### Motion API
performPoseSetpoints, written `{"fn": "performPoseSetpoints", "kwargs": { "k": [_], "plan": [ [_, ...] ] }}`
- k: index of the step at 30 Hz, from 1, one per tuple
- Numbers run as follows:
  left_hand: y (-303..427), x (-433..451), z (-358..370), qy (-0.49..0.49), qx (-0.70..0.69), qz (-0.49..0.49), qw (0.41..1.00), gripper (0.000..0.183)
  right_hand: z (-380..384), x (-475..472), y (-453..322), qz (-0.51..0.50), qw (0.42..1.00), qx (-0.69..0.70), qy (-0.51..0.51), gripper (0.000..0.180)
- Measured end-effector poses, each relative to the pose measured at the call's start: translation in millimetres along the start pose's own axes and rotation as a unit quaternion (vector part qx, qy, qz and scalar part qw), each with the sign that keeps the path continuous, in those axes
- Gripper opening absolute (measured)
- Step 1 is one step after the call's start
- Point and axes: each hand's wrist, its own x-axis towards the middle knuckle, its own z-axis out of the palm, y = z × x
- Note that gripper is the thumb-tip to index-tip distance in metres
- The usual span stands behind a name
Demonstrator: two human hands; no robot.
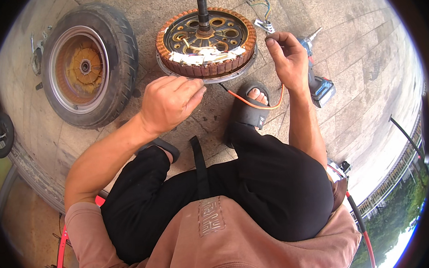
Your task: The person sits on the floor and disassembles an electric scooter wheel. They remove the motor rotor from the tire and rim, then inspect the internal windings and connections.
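A hub motor stator (207, 62) with copper windings and an upright steel axle (202, 12) rests on the paving. White insulation and wires lie along its near side. My left hand (173, 100) is at the near rim of the metal disc under the stator, its fingers curled together; whether something is between them is hidden. My right hand (288, 55) is raised right of the stator, thumb and forefinger pinched, near a small metal tool (264, 26) on the ground. An orange-red cable (251, 103) runs from beneath the stator up to my right wrist; its far end is hidden.
A scooter wheel with tyre (125, 62) and open hub stands at the left. A cordless drill (318, 82) lies beyond my right wrist. Loose coloured wires (264, 4) are at the back; small metal parts (36, 61) lie at the far left. My sandalled foot (251, 103) is below the stator.
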Motion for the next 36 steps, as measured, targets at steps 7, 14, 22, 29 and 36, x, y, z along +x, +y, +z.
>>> {"fn": "performPoseSetpoints", "kwargs": {
  "k": [7,14,22,29,36],
  "plan": [
    [0,2,-1,0.011,0.015,-0.030,0.999,0.032,0,0,2,0.001,1.000,-0.007,-0.001,0.017],
    [-1,4,-2,0.022,0.005,-0.032,0.999,0.024,1,-1,-2,-0.008,1.000,-0.012,-0.001,0.018],
    [0,5,-3,-0.002,0.004,-0.008,1.000,0.024,2,0,-3,-0.014,1.000,-0.005,-0.003,0.017],
    [2,1,-1,-0.007,-0.002,-0.027,1.000,0.029,1,-2,-5,-0.006,1.000,-0.003,-0.007,0.017],
    [3,-5,0,-0.021,-0.018,0.021,0.999,0.034,2,-2,-7,-0.015,1.000,0.006,-0.004,0.018]
  ]
}}
